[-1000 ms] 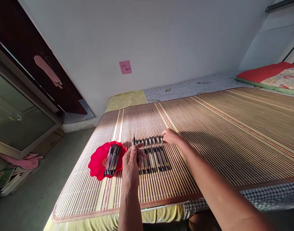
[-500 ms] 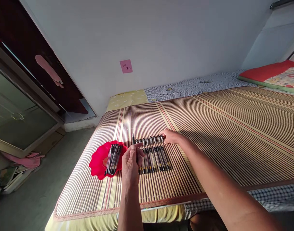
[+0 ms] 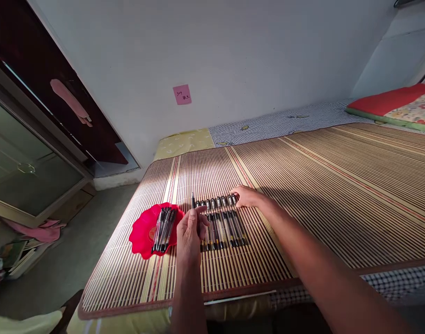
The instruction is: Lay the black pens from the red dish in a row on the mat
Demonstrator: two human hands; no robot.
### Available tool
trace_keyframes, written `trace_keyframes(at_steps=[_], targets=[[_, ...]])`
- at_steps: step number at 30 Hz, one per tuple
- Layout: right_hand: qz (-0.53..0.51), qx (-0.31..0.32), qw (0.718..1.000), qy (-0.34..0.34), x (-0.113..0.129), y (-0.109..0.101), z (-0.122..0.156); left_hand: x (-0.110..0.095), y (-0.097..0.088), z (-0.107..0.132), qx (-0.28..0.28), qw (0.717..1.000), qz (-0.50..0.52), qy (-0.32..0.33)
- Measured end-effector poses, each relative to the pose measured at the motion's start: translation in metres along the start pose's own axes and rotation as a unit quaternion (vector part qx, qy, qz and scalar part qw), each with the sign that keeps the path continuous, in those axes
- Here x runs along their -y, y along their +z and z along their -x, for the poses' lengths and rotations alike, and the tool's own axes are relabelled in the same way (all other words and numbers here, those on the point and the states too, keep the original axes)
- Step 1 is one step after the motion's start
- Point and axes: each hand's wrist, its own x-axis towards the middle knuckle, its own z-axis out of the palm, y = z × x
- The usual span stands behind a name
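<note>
My left hand (image 3: 190,230) is closed around a black pen (image 3: 193,201) whose tip sticks up above my fingers. It hovers at the left end of a row of several black pens (image 3: 223,222) laid side by side on a bamboo mat (image 3: 303,195). My right hand (image 3: 245,196) rests at the far right top of that row, fingers curled against the pen caps. A red scalloped plate (image 3: 143,232) just left of my left hand holds several more black pens (image 3: 164,223).
The mat covers a bed with a yellow sheet (image 3: 183,141) and a checked sheet (image 3: 285,123). A red and floral cushion (image 3: 393,104) lies far right. A dark cabinet with a glass door (image 3: 35,153) stands left, clutter on the floor (image 3: 21,246) below. A pink note (image 3: 182,94) sticks on the wall.
Both hands stay almost still over the pen row. The view has shifted slightly downward, so the bed's near edge now sits higher in the picture.
</note>
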Motion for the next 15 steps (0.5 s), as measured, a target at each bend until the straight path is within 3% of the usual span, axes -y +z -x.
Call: trace_keyframes(at_steps=[4, 7, 11, 15], targets=[[-0.037, -0.032, 0.999, 0.014, 0.001, -0.004, 0.011, -0.003, 0.002, 0.0, -0.009, 1.0, -0.011, -0.002], [-0.065, -0.09, 0.993, 0.025, 0.01, -0.006, 0.028, -0.003, 0.004, 0.0, -0.022, 0.999, -0.029, -0.011], [-0.227, -0.162, 0.96, -0.004, 0.034, 0.0, 0.063, -0.004, 0.009, 0.006, 0.018, 0.999, -0.028, -0.025], [-0.352, -0.109, 0.927, -0.071, 0.051, 0.021, 0.116, -0.012, 0.013, 0.019, 0.083, 0.995, -0.04, -0.038]])
